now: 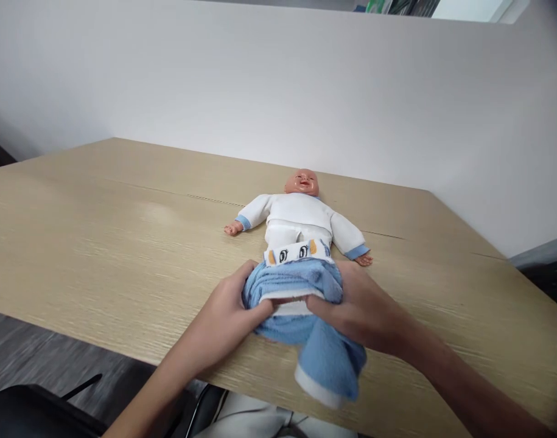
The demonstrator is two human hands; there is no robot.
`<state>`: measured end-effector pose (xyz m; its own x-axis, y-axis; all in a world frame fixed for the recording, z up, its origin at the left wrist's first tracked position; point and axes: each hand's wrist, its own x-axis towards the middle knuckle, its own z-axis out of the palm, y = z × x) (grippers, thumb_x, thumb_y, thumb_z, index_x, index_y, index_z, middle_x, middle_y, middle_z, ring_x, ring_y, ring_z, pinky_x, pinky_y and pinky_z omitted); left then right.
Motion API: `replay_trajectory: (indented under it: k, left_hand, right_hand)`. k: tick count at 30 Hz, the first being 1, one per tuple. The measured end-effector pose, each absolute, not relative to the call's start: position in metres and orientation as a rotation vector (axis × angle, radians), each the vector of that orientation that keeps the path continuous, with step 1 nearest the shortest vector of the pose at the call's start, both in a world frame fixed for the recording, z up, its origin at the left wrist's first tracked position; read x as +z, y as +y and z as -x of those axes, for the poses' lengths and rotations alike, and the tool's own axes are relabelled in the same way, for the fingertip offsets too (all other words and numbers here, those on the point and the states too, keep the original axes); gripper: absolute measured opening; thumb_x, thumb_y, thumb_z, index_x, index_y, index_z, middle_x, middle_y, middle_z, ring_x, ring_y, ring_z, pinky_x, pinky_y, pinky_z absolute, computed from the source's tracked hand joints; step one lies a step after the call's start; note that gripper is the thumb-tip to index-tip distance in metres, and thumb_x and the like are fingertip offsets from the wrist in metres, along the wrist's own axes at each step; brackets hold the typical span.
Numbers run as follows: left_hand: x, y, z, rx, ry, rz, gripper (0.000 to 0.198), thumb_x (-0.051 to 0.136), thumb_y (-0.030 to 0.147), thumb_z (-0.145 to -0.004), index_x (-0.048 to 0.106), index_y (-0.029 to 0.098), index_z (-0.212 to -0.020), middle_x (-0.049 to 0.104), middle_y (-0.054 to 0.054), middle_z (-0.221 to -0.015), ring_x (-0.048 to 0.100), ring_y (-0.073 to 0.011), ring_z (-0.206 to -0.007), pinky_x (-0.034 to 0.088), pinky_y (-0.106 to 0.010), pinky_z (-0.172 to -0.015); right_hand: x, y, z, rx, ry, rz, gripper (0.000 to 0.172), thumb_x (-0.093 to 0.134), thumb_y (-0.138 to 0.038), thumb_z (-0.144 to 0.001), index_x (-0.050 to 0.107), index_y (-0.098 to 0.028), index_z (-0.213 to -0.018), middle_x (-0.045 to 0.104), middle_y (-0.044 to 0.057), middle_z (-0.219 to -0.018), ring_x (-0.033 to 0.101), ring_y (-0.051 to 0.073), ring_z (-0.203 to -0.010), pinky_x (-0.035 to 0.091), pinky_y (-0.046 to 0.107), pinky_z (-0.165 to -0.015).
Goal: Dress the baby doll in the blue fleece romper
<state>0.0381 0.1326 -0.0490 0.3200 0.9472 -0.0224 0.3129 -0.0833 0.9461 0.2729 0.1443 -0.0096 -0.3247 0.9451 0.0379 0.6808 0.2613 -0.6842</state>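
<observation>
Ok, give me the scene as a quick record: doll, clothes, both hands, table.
doll: on its back on the table, head toward the wall, arms spread
top: white, blue cuffs
diaper: printed band showing
trousers: blue, bunched below the diaper, one end hanging over the near table edge
left hand: grips the trousers' left side
right hand: grips the trousers' right side
table: light wood
</observation>
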Motion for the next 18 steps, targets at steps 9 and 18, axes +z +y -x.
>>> replay_trajectory:
  k: [9,18]
  left_hand:
    - [-0.081,0.096,-0.025,0.658,1.286,-1.589,0.030,0.063,0.036,-0.096,0.065,0.026,-0.124,0.073,-0.007,-0.124,0.062,-0.0342,-0.121,0.047,-0.042,-0.104]
    - [-0.096,0.090,-0.031,0.593,1.337,-1.841,0.026,0.057,0.030,-0.099,0.062,0.024,-0.123,0.070,-0.012,-0.129,0.058,-0.0376,-0.126,0.036,-0.056,-0.117]
  right_hand:
    - [-0.029,0.125,-0.265,0.884,-2.295,1.380,0.006,0.069,-0.026,-0.086,0.065,-0.024,-0.084,0.077,0.000,-0.091,0.069,0.022,-0.082,0.050,0.036,-0.078]
    - [-0.050,0.112,-0.257,0.696,-2.325,1.694,0.044,0.067,-0.035,-0.089,0.061,-0.015,-0.127,0.075,0.020,-0.118,0.073,0.041,-0.109,0.054,0.054,-0.093]
